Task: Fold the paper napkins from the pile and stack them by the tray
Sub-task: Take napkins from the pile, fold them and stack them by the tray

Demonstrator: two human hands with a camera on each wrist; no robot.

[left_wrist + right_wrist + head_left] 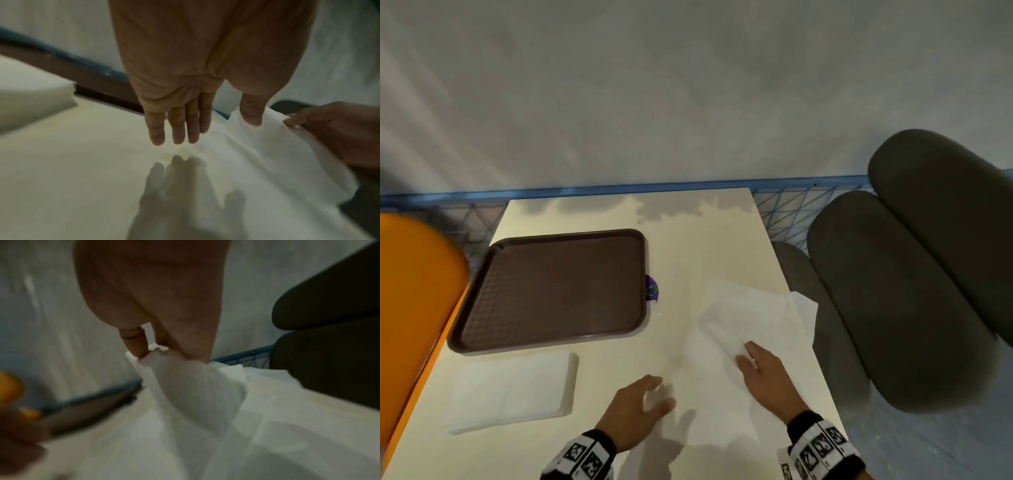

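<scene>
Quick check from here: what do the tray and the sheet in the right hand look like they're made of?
Tray: likely moulded plastic, brown, matte, with a fine waffle texture and a raised rounded rim.
Napkin pinched by the right hand: thin white tissue paper; it crumples, drapes limply and shows a crimped edge in the right wrist view.

Both hands are bare, with no gloves or rings showing. The left hand (635, 407) and the right hand (765, 371) each end at a chunky black wrist band (822, 442) carrying white square panels printed with black block-pattern markers. A matching band (585, 455) wraps the left wrist. No sleeves show beyond the bands.
</scene>
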